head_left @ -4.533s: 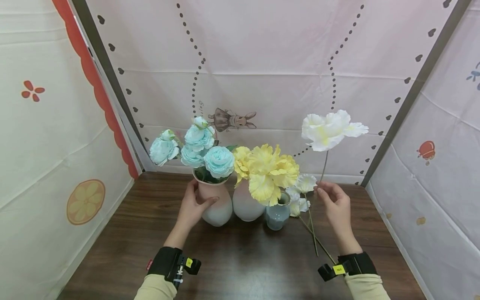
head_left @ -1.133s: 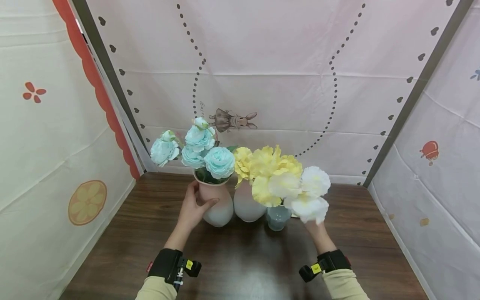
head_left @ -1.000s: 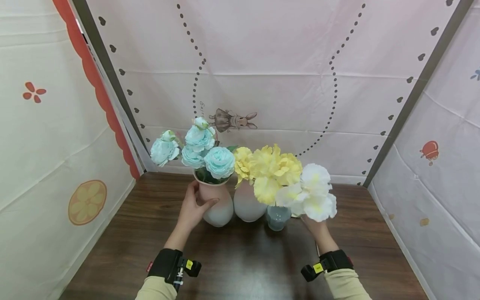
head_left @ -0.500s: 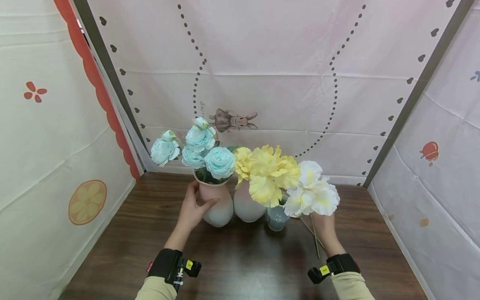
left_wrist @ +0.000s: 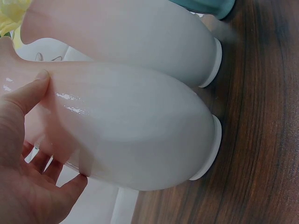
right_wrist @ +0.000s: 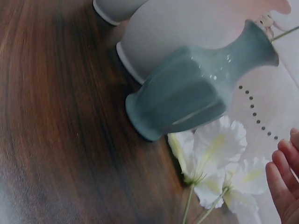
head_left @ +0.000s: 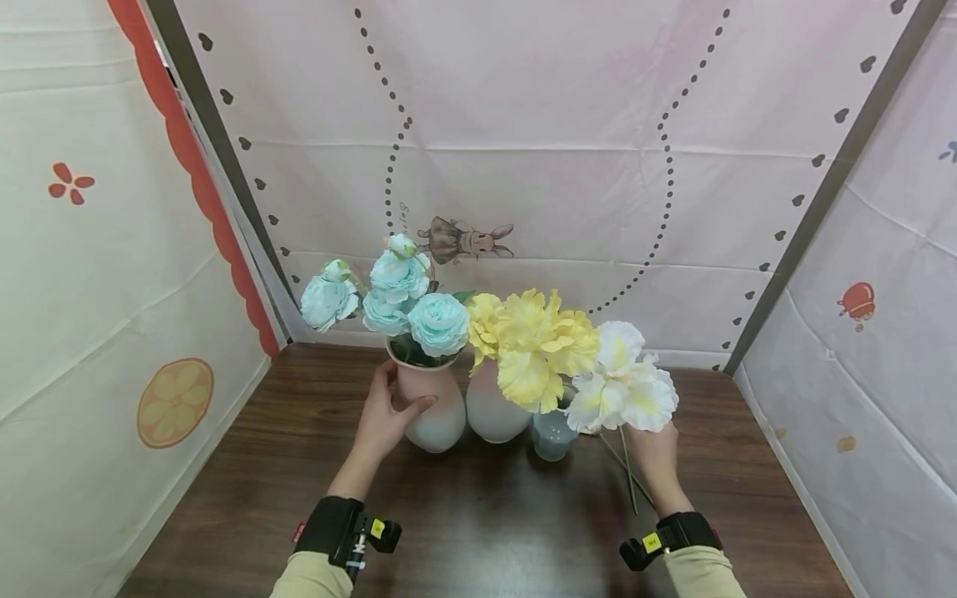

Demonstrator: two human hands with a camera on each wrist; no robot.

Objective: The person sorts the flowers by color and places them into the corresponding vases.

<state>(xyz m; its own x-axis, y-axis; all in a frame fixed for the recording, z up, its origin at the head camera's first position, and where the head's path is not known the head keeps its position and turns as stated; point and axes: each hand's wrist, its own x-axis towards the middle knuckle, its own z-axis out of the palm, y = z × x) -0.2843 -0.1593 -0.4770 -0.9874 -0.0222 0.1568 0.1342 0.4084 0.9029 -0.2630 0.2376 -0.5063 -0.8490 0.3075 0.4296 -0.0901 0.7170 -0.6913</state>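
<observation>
My left hand (head_left: 385, 419) grips a pink-to-white vase (head_left: 434, 415) near its neck, thumb on one side and fingers on the other. Pale blue flowers (head_left: 437, 324) stand in it. A white flower (head_left: 624, 386) leans out over the right side of a small blue-grey vase (head_left: 553, 438); in the right wrist view a stem (right_wrist: 286, 33) comes out of that vase's mouth. My right hand (head_left: 654, 457) is partly hidden beneath the white bloom in the head view. The right wrist view shows its fingers (right_wrist: 280, 184) loosely bent, apart from the vase, with nothing between them.
A second pink-to-white vase (head_left: 495, 407) with yellow flowers (head_left: 542, 345) stands between the other two. White flowers (right_wrist: 210, 154) lie on the wooden table (head_left: 486, 531) right of the blue-grey vase, their stems (head_left: 631, 482) crossing toward me. Printed cloth walls (head_left: 523, 100) surround the table.
My right hand has brought the white flower down and left to the blue-grey vase, let it go, and drawn back slightly right. The left hand keeps its grip.
</observation>
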